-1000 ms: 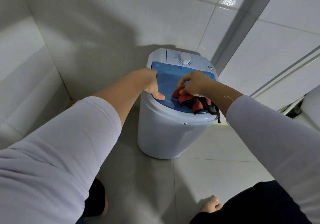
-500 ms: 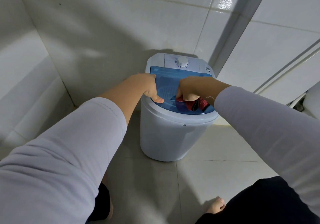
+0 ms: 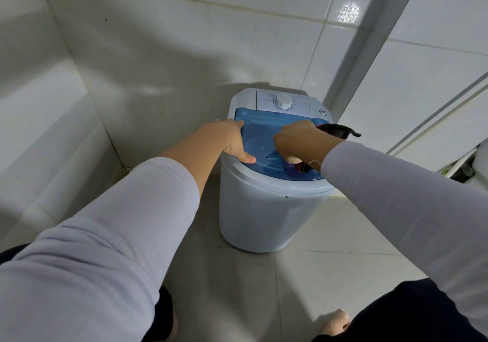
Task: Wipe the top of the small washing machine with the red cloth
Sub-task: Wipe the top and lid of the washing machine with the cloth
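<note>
The washer [image 3: 269, 209] is seen just right of the frame's centre, standing on the tiled floor [image 3: 330, 275] in a corner of white tiled walls [image 3: 158, 51]. Its top is covered by a translucent blue lid [image 3: 260, 130], behind which a white panel with a round dial [image 3: 282, 101] is set. Faint markings are printed around the dial, but they are too small to be read; no brand can be made out.

The right hand [image 3: 297, 138] is laid on the right half of the lid, its fingers curled down and closed over the cloth [image 3: 336, 130]. The cloth is pressed between that hand and the lid. Most of it is hidden beneath the palm: a dark-edged red strip is seen poking out past the knuckles toward the upper right, over the lid's far right edge, and another red and black bit [image 3: 299, 166] shows below the thumb side of the hand, near the lid's front rim.

The left hand [image 3: 227, 141] is placed on the left edge of the lid, apart from the cloth. Its fingers are hooked over the washer's left side and mostly hidden, while the thumb [image 3: 244, 158] is stretched across the blue surface; nothing is held in it. Both forearms are covered by pale sleeves [image 3: 118, 222]. A bare foot [image 3: 335, 322] is seen at the lower right.
</note>
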`<state>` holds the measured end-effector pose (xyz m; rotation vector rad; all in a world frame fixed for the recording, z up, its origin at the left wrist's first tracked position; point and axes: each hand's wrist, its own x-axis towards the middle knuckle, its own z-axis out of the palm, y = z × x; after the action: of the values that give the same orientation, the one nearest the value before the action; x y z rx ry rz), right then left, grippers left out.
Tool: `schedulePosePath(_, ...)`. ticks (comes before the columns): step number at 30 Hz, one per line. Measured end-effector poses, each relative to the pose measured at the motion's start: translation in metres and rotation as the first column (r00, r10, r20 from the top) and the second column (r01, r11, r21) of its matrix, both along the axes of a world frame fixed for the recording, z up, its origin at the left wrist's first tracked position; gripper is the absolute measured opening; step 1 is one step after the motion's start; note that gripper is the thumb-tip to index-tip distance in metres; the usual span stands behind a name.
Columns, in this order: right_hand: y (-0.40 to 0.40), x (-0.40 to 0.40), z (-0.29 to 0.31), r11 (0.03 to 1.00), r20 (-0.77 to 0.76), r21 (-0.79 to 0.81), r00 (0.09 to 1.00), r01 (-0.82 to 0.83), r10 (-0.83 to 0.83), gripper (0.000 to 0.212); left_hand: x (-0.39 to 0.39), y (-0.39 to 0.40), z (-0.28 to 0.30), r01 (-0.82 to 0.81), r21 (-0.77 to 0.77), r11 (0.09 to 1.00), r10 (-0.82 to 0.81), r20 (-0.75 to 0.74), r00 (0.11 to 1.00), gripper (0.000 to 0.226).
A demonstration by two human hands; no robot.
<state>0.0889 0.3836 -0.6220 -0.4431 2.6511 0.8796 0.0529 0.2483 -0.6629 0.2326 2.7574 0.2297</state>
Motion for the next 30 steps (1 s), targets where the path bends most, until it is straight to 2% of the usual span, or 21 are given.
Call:
schedulePosePath(6, 0.011, -0.009, -0.003, 0.969, 0.033, -0.221, 0.994, 0.108, -0.103, 0.031, 0.000, -0.003, -0.004, 0.026, 0.074, 0.997, -0.024, -0.022, 0.999, 0.107)
schedulePosePath(12, 0.013, -0.012, -0.002, 0.874, 0.133, -0.424, 0.971, 0.236, -0.197, 0.030, -0.004, -0.002, -0.005, 0.025, 0.053, 0.998, -0.024, -0.016, 1.000, 0.109)
schedulePosePath(16, 0.015, -0.008, 0.003, 0.741, 0.159, -0.612, 0.960, 0.278, -0.229, 0.028, -0.005, 0.000, -0.006, 0.014, 0.008, 1.000, -0.014, 0.000, 1.000, 0.112)
schedulePosePath(20, 0.019, -0.006, 0.003, 0.686, 0.188, -0.657, 0.949, 0.314, -0.255, 0.032, -0.007, -0.001, -0.008, -0.013, -0.012, 1.000, 0.013, 0.008, 1.000, 0.115)
schedulePosePath(24, 0.028, -0.010, -0.003, 0.490, 0.228, -0.780, 0.907, 0.388, -0.354, 0.028, -0.007, 0.000, -0.009, -0.021, -0.010, 1.000, 0.021, 0.008, 1.000, 0.115)
schedulePosePath(28, 0.032, -0.011, -0.008, 0.423, 0.225, -0.816, 0.891, 0.393, -0.394, 0.025, -0.006, 0.000, -0.009, -0.038, -0.023, 0.999, 0.038, 0.011, 0.999, 0.118)
schedulePosePath(30, 0.038, -0.013, -0.008, 0.346, 0.217, -0.854, 0.871, 0.388, -0.441, 0.024, -0.005, 0.001, -0.008, -0.042, -0.037, 0.998, 0.042, 0.019, 0.999, 0.117)
